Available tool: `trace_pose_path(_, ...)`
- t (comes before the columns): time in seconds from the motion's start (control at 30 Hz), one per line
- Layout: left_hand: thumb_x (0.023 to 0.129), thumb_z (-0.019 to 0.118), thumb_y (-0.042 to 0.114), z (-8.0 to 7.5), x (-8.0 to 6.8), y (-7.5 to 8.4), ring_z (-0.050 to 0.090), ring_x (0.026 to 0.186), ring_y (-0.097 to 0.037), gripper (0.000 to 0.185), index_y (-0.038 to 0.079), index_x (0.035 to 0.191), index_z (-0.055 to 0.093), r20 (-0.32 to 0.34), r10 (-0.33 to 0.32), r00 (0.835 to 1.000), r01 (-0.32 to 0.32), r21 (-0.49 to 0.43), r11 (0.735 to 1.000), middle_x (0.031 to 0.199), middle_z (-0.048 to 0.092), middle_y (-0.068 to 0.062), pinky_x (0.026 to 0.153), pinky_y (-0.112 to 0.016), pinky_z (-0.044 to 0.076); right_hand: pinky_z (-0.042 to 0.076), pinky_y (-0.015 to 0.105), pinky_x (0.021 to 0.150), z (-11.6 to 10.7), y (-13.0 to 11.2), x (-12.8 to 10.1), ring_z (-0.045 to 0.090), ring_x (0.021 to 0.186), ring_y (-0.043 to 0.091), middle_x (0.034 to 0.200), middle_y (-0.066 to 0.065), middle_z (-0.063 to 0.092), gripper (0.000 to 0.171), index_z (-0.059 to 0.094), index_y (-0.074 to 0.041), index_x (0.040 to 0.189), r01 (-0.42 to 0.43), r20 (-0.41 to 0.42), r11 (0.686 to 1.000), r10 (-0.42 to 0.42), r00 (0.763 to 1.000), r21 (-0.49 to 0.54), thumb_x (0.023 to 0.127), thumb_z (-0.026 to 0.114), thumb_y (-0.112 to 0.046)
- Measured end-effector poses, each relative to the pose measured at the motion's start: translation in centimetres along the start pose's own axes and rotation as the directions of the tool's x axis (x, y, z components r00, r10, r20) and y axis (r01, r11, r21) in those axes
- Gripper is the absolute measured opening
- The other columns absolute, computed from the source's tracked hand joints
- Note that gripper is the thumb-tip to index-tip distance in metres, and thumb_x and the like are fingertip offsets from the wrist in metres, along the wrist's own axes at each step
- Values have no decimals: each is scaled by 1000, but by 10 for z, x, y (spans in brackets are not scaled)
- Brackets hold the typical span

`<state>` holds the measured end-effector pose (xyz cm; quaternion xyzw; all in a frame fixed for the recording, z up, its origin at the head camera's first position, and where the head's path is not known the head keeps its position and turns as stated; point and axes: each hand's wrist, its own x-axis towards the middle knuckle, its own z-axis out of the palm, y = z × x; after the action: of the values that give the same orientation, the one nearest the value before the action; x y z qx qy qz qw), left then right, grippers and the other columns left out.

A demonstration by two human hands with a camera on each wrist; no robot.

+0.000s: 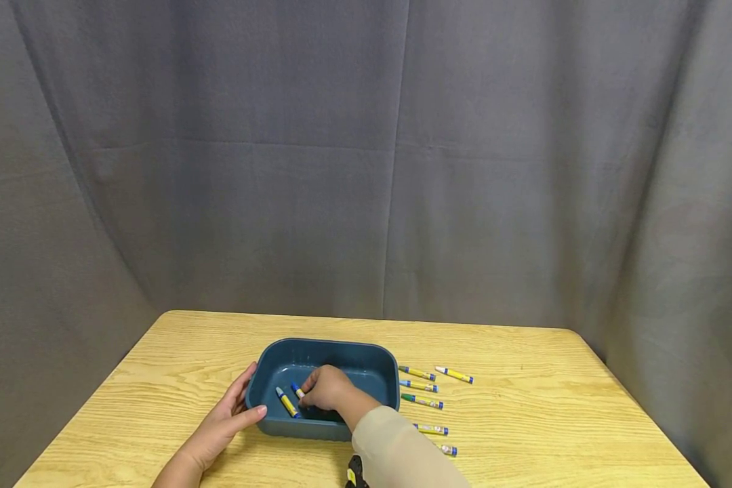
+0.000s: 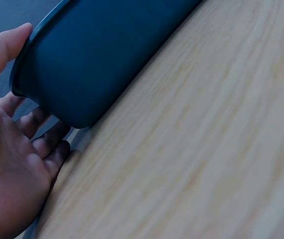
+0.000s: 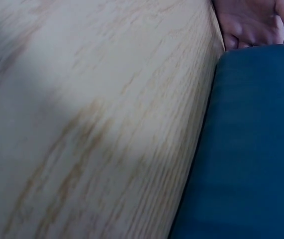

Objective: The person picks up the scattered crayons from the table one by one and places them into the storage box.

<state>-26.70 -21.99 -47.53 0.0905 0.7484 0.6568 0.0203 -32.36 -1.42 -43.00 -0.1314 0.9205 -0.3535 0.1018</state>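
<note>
we see a dark blue bin [image 1: 321, 429] standing on the wooden surface [image 1: 543, 407], with our left hand [image 1: 222, 417] holding its left end: the thumb lies against the near corner by the rim, and the fingers curve along the outer wall. our right hand [image 1: 329, 388] reaches down inside the bin and pinches a blue-tipped crayon [image 1: 298, 390] between thumb and fingers. just left of that one, a pale-tipped crayon [image 1: 287, 402] lies at a slant on the bin's floor, close to the near wall.

to the right of the bin we have six more yellow-wrapped crayons [image 1: 423, 401] lying in a loose column; the white-tipped crayon [image 1: 455, 375] is set a little apart at the far right, and the two nearest are partly covered by our beige sleeve [image 1: 402, 447]. behind the surface hangs a grey curtain [image 1: 317, 169], with folds running down it.
</note>
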Motion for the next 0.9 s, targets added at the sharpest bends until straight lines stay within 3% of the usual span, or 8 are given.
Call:
trace_pose_path(0.13, 94, 60, 13, 1, 1, 0, 27, 144, -36, 80, 14, 158, 13, -2, -1, 1000, 1, 6, 1000, 160, 22, -24, 92, -10, 40, 48, 25, 60, -5, 1, 0, 55, 63, 11, 77, 3, 70, 13, 74, -4, 88, 5, 16, 1000, -5, 1000, -13, 80, 79, -13)
trace_pose_path(0.43, 94, 60, 13, 0, 2, -1, 40, 126, 4, 80, 14, 158, 13, 11, 2, 1000, -2, -7, 1000, 161, 21, -24, 92, -10, 40, 52, 31, 62, -28, 13, 3, 56, 69, 14, 79, 2, 63, 26, 70, -6, 108, 41, 99, 996, -49, 994, 84, 86, 74, -18)
trace_pose_path(0.67, 94, 61, 14, 0, 2, -1, 38, 136, -17, 81, 13, 158, 12, 9, 8, 1000, -8, 4, 1000, 159, 23, -25, 91, -10, 41, 49, 28, 61, -61, 21, 0, 58, 74, 18, 84, 0, 63, 34, 67, -5, 120, 104, 124, 983, -123, 985, 150, 89, 71, -20)
trace_pose_path(0.9, 93, 62, 14, 1, 0, -1, 42, 112, 20, 81, 13, 158, 14, -3, 6, 1000, -6, 6, 1000, 159, 23, -25, 91, -9, 40, 55, 40, 73, -97, 38, -7, 61, 85, 25, 91, 5, 64, 39, 63, -4, 126, 140, 82, 967, -161, 984, 214, 91, 68, -20)
